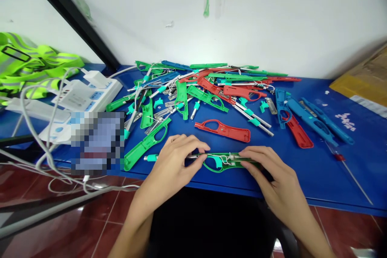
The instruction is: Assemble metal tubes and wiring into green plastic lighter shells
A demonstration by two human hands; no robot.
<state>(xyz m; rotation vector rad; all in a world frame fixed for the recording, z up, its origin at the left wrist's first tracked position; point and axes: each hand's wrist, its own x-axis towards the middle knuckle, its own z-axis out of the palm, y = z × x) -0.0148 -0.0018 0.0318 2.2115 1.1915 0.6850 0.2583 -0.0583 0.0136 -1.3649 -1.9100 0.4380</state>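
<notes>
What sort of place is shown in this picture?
Probably a small assembly workbench: a blue table bears many loose coloured plastic shells, metal tubes and a power strip.

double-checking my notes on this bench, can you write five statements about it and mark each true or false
1. The right hand holds a red casing between its fingers. False: it holds a green casing.
2. A metal tube pokes out to the left of the left hand. True.
3. The power strip stands at the right end of the table. False: it is at the left, with chargers plugged in.
4. A red half-shell lies just beyond the hands, touched by neither. True.
5. The cardboard box is at the far left. False: it is at the far right.
</notes>
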